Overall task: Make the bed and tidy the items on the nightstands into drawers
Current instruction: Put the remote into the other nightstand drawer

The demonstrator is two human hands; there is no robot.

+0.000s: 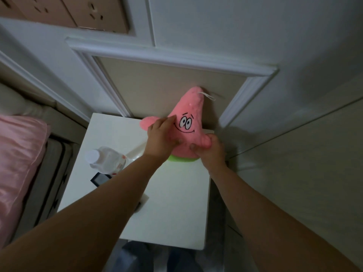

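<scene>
Both hands hold the pink plush toy [188,122] at the far edge of the white nightstand [172,203], against the wall panel. The left hand [160,140] lies across the toy's left side, fingers [167,123] spread over the plush and the thumb pressed into its front. The right hand [208,149] grips the toy's right arm, fingers curled round it. The toy stands upright, its green base just below both hands, touching or nearly touching the nightstand top; contact cannot be told.

To the near left of the left hand, under the forearm, stands a clear plastic bottle [107,160] with a white cap. A dark flat item [99,178] lies beside it, partly hidden. A pink pillow [17,163] lies on the bed further left.

Judgement: the step in hand is clearing the toy from the nightstand. No drawer is in view.

Risks:
- The left forearm passes directly over the bottle; drawing the toy back low could tip the bottle.
- The grip on the soft arm may slip if only one hand holds.
- The toy's white loop [207,96] near the tip could snag on the panel.
</scene>
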